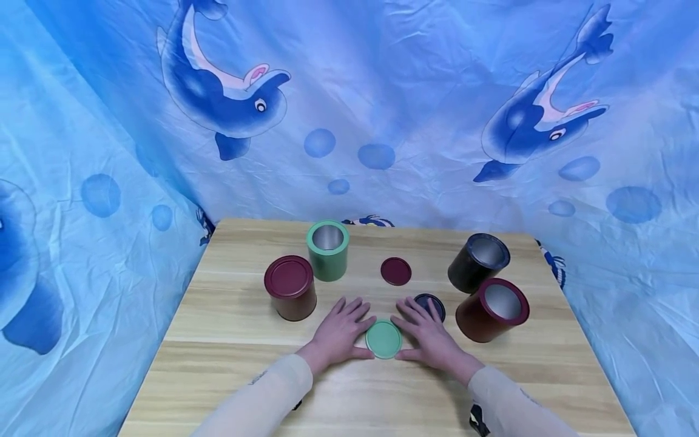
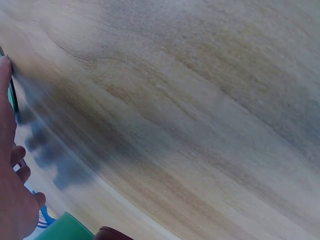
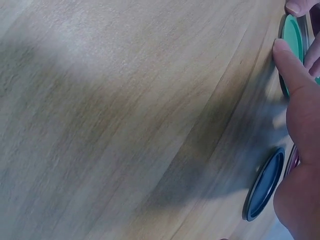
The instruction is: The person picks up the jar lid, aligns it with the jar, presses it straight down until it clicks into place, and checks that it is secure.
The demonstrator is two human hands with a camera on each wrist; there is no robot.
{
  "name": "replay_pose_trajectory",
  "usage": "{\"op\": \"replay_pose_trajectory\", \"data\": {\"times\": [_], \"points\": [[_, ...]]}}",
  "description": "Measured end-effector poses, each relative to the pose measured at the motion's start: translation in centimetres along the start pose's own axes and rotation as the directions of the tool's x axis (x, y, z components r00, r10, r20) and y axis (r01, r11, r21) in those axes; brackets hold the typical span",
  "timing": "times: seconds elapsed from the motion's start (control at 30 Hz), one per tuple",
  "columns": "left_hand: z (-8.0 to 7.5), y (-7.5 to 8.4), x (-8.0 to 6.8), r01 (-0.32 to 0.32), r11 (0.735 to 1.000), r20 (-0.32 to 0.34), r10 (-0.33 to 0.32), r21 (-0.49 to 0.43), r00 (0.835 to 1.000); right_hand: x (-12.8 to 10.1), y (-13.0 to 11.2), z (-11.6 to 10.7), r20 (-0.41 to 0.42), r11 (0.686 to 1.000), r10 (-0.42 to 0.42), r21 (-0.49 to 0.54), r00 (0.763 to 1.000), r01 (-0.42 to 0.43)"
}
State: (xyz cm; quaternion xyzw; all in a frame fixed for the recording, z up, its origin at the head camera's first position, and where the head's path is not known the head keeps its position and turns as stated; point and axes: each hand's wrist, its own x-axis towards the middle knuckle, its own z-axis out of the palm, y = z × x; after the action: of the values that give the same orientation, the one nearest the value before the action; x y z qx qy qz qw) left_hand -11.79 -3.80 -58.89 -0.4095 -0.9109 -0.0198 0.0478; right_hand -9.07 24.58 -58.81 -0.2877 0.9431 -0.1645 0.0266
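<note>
A round green lid (image 1: 384,339) lies flat on the table between both hands. My left hand (image 1: 340,332) is spread at its left side, thumb tip and index fingertip right at the edge. On the other side, my right hand (image 1: 431,337) frames the lid the same way. A dark blue-black lid (image 3: 265,185) lies beside the right hand, partly covered by its outer fingers in the head view. In the left wrist view, the left thumb (image 2: 6,95) overlaps a sliver of green lid at the frame's edge.
A maroon canister (image 1: 295,305) with its lid on and an open green canister (image 1: 329,267) stand at left. At right are an open black canister (image 1: 463,270) and an open maroon canister (image 1: 477,318). A maroon lid (image 1: 395,271) lies beyond the hands. A blue dolphin-print curtain (image 1: 349,91) surrounds the table.
</note>
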Motion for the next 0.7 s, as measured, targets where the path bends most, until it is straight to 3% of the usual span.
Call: {"op": "replay_pose_trajectory", "data": {"times": [0.17, 0.4, 0.7], "points": [[0.09, -0.01, 0.07, -0.012, 1.0, -0.009, 0.013, 0.023, 1.0, -0.05, -0.08, -0.02, -0.002, 1.0, 0.001, 0.018, 1.0, -0.001], [0.22, 0.36, 0.14, -0.004, 0.999, 0.027, 0.003, 0.048, 1.0, -0.29, -0.12, 0.31, -0.009, 1.0, -0.007, 0.017, 1.0, 0.007], [0.23, 0.32, 0.34, -0.016, 0.996, 0.025, 0.014, 0.087, 1.0, -0.34, 0.05, 0.36, -0.072, 0.999, -0.039, 0.013, 0.997, 0.04]]}}
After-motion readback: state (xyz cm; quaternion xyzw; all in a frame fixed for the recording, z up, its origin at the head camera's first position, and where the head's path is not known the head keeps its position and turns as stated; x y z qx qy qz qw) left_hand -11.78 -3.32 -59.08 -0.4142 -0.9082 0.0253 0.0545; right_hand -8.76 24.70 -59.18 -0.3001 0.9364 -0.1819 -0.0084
